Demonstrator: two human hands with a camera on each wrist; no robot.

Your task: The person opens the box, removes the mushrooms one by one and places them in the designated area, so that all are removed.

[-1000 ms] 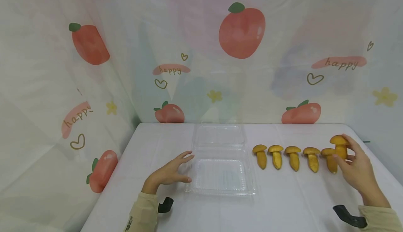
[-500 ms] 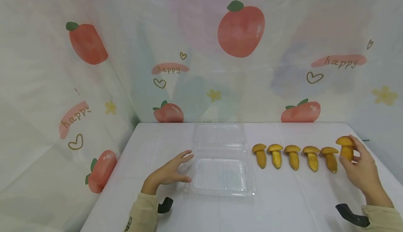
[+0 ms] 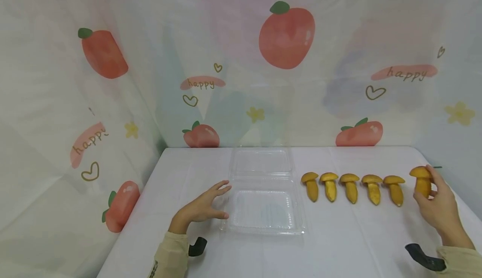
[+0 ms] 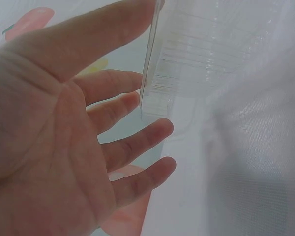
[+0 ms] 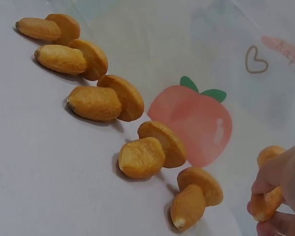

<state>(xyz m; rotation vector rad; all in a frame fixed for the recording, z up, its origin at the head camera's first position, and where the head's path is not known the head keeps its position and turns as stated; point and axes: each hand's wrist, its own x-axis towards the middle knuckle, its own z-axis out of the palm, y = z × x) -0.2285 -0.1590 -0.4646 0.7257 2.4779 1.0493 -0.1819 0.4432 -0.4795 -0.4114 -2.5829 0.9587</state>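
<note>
My right hand (image 3: 438, 209) grips a yellow-brown mushroom (image 3: 422, 181) at the right end of a row, cap pointing away from me. In the right wrist view the fingers partly hide this mushroom (image 5: 265, 204). To its left several like mushrooms (image 3: 373, 189) lie side by side on the white table, stems toward me. My left hand (image 3: 201, 205) is at the left side of a clear plastic container (image 3: 260, 231) whose lid stands open at the back. Its fingers are spread and relaxed, the fingertips right at the container's rim (image 4: 150, 64) in the left wrist view.
A white cloth covers the table (image 3: 331, 248). A printed curtain (image 3: 241, 39) with fruit and hearts rises behind the table's back edge and along the left side. The container sits left of the mushroom row.
My right hand has moved to the right with its mushroom, away from the mushroom beside it, which now shows whole. The left hand and container have stayed in place.
</note>
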